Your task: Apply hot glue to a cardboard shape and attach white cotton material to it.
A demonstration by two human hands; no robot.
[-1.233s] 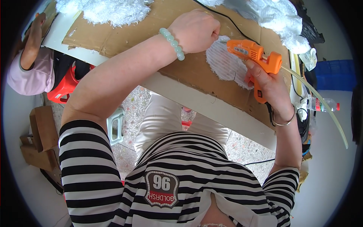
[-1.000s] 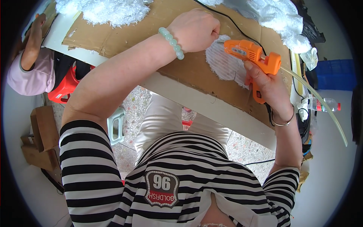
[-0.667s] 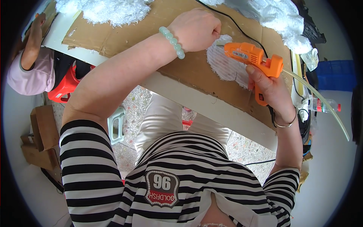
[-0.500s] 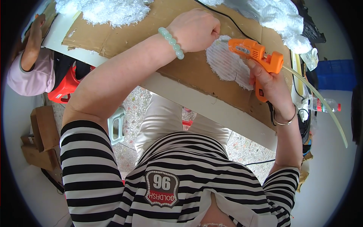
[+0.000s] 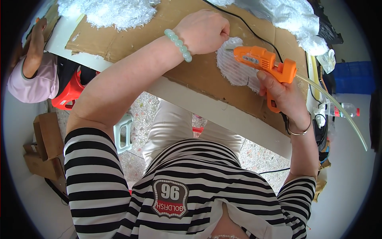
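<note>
My right hand [image 5: 276, 89] is wrapped round the handle of an orange hot glue gun [image 5: 256, 56]. A long translucent glue stick [image 5: 334, 97] trails from its back end. The nozzle points left, over a white ribbed, fuzzy-edged fabric piece [image 5: 229, 67] lying on brown cardboard [image 5: 195, 73]. Part of that fabric is covered by the gun and my right hand. At the fabric's upper left edge my left hand [image 5: 203, 32] is closed, its fingers curled under and mostly hidden. What it pinches there cannot be made out.
Fluffy white material [image 5: 111, 14] lies at the far left of the table, with more [image 5: 292, 20] at the far right. A black cord [image 5: 248, 26] crosses the cardboard. A plastic bottle [image 5: 346, 110] is at the right. Another person [image 5: 36, 77] sits at the left.
The glue gun has shifted slightly left and toward me with my right hand, and its nozzle now shows over the white fabric. My left hand has barely moved.
</note>
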